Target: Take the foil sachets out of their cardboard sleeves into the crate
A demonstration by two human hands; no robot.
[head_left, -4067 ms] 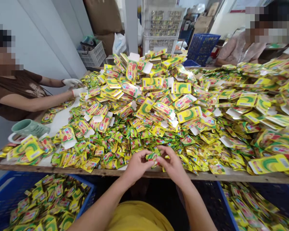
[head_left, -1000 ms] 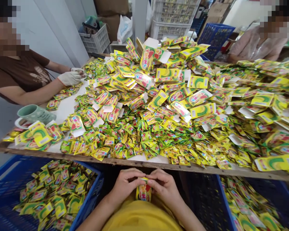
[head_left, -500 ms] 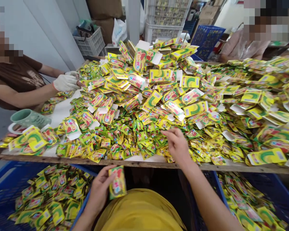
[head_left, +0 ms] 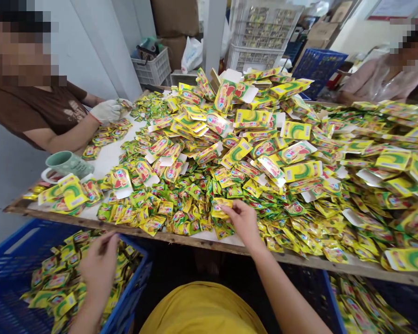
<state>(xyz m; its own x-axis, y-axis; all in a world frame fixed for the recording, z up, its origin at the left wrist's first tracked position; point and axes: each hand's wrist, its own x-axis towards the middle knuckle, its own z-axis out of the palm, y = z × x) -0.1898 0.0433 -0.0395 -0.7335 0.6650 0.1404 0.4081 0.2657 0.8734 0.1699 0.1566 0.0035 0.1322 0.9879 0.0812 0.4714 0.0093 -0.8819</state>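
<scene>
My right hand (head_left: 245,225) is at the front of the heap, its thumb and fingers closed on a small yellow sachet (head_left: 221,208). Loose green and yellow sachets (head_left: 181,215) lie around it along the table's near side. My left hand (head_left: 99,266) is over the blue crate (head_left: 19,253) on the left, its fingers bent and smeared by motion. Whether anything is in those fingers cannot be made out. Below it, the crate holds many small yellow-green boxes (head_left: 61,280).
Small open-flapped boxes (head_left: 252,118) are piled high on the table. A green mug (head_left: 68,163) stands at the left beside a few boxes. A co-worker's gloved hand (head_left: 106,111) works at the far left; another person sits at right. Another blue crate (head_left: 334,304) is below right.
My left hand has moved left from my lap to above the crate; the box it held no longer shows. My right hand has closed on a sachet. The view has shifted left.
</scene>
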